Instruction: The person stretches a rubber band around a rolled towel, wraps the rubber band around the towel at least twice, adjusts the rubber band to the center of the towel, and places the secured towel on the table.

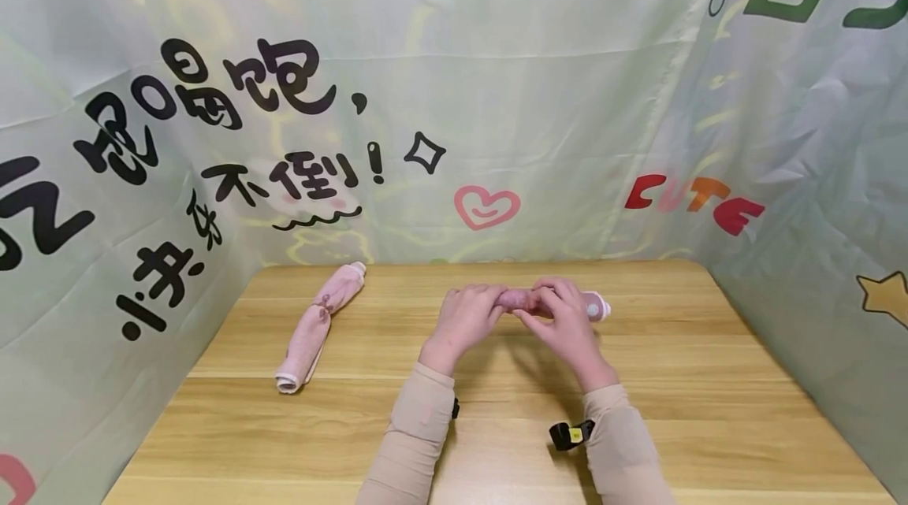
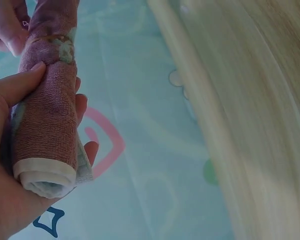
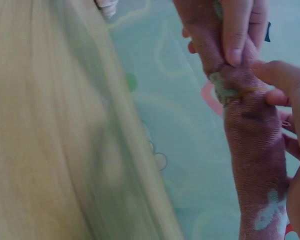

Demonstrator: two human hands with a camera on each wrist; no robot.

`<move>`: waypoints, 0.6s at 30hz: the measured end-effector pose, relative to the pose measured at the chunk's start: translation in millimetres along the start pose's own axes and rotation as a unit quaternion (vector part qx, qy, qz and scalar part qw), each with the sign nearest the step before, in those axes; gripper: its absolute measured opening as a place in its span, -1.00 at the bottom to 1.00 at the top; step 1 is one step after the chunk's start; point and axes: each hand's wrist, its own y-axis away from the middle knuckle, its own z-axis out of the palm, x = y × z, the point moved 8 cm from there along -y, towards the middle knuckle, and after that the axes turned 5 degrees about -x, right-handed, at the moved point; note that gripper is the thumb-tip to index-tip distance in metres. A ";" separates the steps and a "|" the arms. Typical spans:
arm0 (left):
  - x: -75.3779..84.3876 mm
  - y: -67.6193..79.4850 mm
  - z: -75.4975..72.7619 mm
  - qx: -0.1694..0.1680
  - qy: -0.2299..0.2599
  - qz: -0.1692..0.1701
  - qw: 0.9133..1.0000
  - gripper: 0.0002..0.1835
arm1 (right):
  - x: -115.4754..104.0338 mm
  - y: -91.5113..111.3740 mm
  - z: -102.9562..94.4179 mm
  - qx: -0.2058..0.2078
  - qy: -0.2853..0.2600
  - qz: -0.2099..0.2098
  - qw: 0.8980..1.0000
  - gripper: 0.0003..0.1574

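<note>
A rolled pink towel point(image 1: 514, 299) is held up between both hands over the far part of the table. My left hand point(image 1: 464, 316) grips one half of it, thumb along the top and fingers curled underneath, as the left wrist view shows. A thin orange-brown band point(image 3: 252, 90) circles the towel's middle and draws it in. My right hand point(image 1: 567, 324) holds the towel beside this band, with thumb and fingertips around it. The white-edged rolled end point(image 2: 45, 172) sticks out below the left palm.
Another rolled pink towel point(image 1: 307, 339), cinched at its middle, lies on the left of the wooden table point(image 1: 709, 410). Printed fabric point(image 1: 553, 95) hangs behind the table and along both sides. A black strap device point(image 1: 571, 435) is on the right wrist.
</note>
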 end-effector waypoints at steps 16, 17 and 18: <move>6.2 -0.9 -1.6 0.001 0.014 0.029 0.999 -0.70 | -1.5 0.7 -5.7 0.036 0.052 0.025 0.998 -0.90; 7.1 -1.0 -1.1 -0.001 0.014 0.031 0.999 -0.69 | -1.6 0.9 -6.5 0.043 0.061 0.025 0.997 -0.90; 8.0 -1.1 -0.8 -0.001 0.015 0.032 0.999 -0.69 | -1.3 1.2 -7.5 0.052 0.070 0.025 0.996 -0.91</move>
